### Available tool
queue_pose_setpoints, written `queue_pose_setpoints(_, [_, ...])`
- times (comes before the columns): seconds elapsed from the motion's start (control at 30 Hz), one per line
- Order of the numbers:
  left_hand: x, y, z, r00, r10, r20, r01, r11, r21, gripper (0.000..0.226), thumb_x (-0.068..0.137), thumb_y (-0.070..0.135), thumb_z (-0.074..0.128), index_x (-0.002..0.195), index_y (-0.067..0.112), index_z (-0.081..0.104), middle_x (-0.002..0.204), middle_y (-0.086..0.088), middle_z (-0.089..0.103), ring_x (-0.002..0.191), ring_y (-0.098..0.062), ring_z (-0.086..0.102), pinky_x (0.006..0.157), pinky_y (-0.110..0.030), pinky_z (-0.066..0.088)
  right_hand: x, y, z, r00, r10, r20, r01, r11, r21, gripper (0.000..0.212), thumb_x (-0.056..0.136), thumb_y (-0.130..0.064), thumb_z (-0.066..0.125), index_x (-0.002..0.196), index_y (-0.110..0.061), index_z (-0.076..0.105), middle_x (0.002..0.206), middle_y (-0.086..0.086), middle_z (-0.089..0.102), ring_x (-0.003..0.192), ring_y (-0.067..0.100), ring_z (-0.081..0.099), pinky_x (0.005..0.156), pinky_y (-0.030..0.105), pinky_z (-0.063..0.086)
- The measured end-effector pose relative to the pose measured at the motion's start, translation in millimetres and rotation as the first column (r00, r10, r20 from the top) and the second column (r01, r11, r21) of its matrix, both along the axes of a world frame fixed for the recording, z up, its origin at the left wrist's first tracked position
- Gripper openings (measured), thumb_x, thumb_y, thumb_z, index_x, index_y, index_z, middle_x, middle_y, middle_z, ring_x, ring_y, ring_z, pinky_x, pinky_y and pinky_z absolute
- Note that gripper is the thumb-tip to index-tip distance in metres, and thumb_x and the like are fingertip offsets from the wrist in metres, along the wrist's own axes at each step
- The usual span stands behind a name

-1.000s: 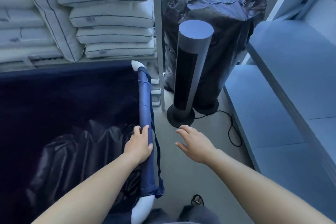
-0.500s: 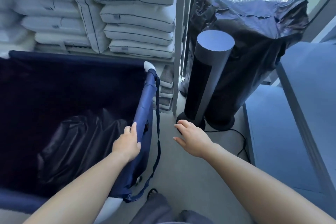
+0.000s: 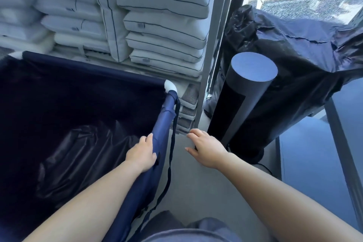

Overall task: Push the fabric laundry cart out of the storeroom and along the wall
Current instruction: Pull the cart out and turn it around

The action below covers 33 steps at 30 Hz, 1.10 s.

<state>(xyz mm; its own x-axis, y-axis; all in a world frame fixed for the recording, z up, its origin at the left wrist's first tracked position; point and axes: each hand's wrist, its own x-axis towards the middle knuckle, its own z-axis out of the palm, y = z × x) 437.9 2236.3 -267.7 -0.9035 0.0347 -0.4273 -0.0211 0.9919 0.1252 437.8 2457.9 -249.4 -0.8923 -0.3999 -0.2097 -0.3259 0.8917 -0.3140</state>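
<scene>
The navy fabric laundry cart (image 3: 166, 116) fills the lower left, its blue-sleeved right rail running toward a white corner fitting. A dark crumpled plastic bag lies inside it. My left hand (image 3: 142, 153) grips that right rail about midway along. My right hand (image 3: 206, 148) hovers over the floor to the right of the cart, fingers spread, holding nothing. A thin dark strap hangs from the rail between the two hands.
A metal shelf (image 3: 212, 49) stacked with white pillows stands right behind the cart. A black tower fan (image 3: 239, 100) stands just beyond my right hand, with a covered bulky object (image 3: 294, 61) behind it. A grey bench (image 3: 318, 163) lines the right side.
The view has swung left and up; the cart's right rail now slants across the frame. My left hand keeps its grip on the rail, and my right hand stays open beside it.
</scene>
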Motion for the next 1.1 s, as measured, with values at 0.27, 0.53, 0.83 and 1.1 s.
queue_pose_setpoints(0.27, [-8.6,-8.0,-5.9,0.991,0.074,0.112,-0.084,0.993,0.088,0.071,0.096,0.029,0.044,0.149,0.022,-0.002,0.145,-0.007,0.033,0.086,-0.022,0.053,0.064,-0.031,0.042,-65.2,-30.8,-4.6,0.976,0.217,0.033,-0.216,0.976,-0.02,0.049,0.095,-0.04,0.045,0.137,-0.015,0.037,0.146,0.001,0.033,0.132,0.023,0.035,0.099,0.04,0.043])
queue_pose_setpoints(0.53, [16.4,-0.8,-19.8,0.894,0.403,0.195,-0.428,0.897,0.112,0.048,0.097,0.046,0.032,0.137,0.017,0.029,0.127,-0.007,0.052,0.107,-0.027,0.055,0.08,-0.035,0.044,-120.8,-62.9,-13.1,0.818,0.573,0.058,-0.573,0.819,-0.021,0.051,0.096,-0.04,0.044,0.139,-0.015,0.035,0.148,0.001,0.033,0.133,0.022,0.033,0.102,0.042,0.039])
queue_pose_setpoints(0.83, [29.1,41.6,-24.7,0.734,0.679,0.024,-0.68,0.733,0.028,0.039,0.099,0.037,0.035,0.133,0.019,0.033,0.132,-0.005,0.05,0.115,-0.029,0.049,0.092,-0.041,0.04,-167.9,-66.5,-22.7,0.547,0.836,0.042,-0.835,0.541,0.104,0.051,0.096,-0.042,0.042,0.137,-0.012,0.037,0.14,0.004,0.038,0.127,0.024,0.034,0.105,0.036,0.033])
queue_pose_setpoints(1.1, [65.8,52.0,-28.7,0.607,0.788,-0.099,-0.794,0.605,-0.052,0.044,0.098,0.041,0.033,0.14,0.027,0.03,0.133,0.003,0.05,0.122,-0.021,0.046,0.101,-0.035,0.032,-170.9,-72.9,-41.9,0.413,0.909,0.061,-0.904,0.401,0.147,0.064,0.094,-0.049,0.042,0.142,-0.011,0.025,0.143,0.009,0.036,0.132,0.027,0.03,0.113,0.036,0.022])
